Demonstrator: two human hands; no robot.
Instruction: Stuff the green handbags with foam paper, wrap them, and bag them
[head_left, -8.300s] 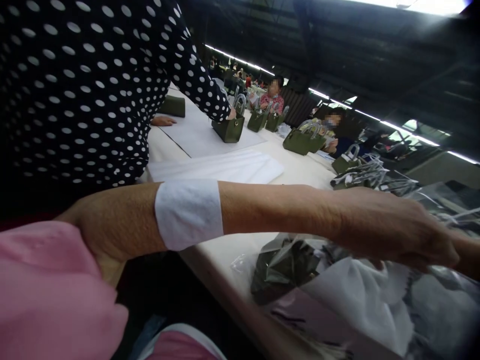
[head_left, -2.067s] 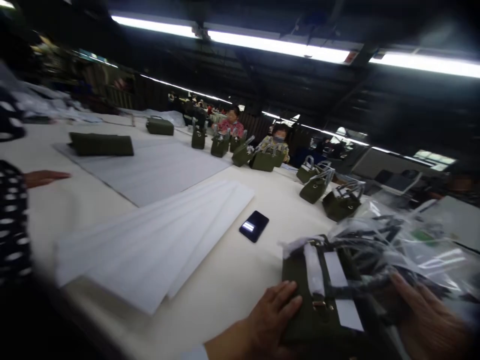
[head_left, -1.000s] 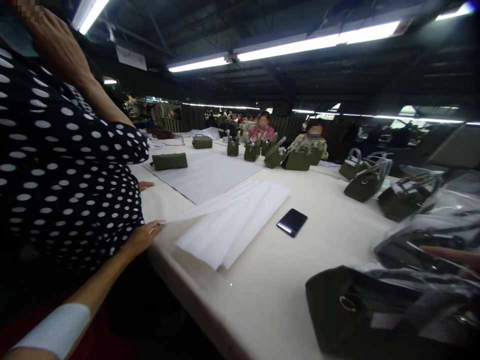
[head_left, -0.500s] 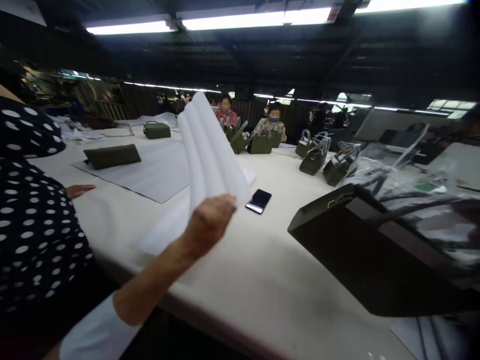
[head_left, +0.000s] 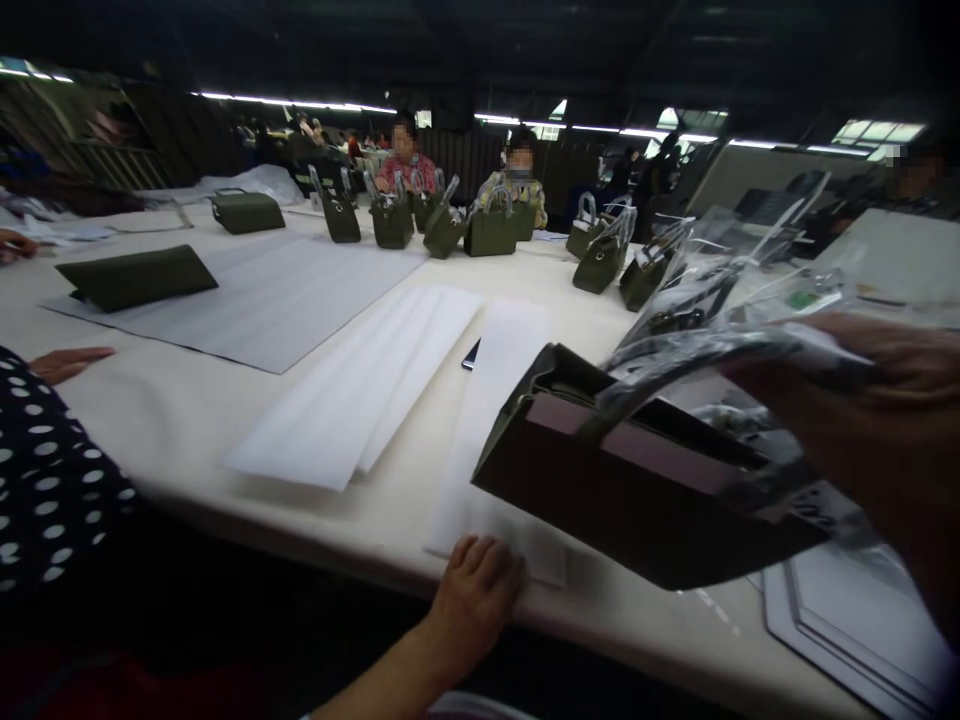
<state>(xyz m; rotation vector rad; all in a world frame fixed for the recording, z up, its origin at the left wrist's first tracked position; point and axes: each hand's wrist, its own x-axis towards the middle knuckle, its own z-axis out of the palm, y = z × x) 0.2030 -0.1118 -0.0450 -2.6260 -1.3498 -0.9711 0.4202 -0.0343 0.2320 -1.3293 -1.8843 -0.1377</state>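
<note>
The right hand (head_left: 870,430) clasped the probably light, stiff green bag (head_left: 630,510) by its handles (head_left: 694,355), the surest hold; the left hand (head_left: 476,595), grip unclear, met the white sheet (head_left: 510,345).

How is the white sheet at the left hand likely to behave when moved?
The white sheet would probably bend easily, since it looks thin. It is likely light for its size, showing hardly any thickness at its edges. If pushed, it might drag the phone, which it partly covers.

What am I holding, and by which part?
Your right hand holds the green bag by a wrapped handle. Your left hand is at the near edge of a white sheet; grip unclear.
</note>
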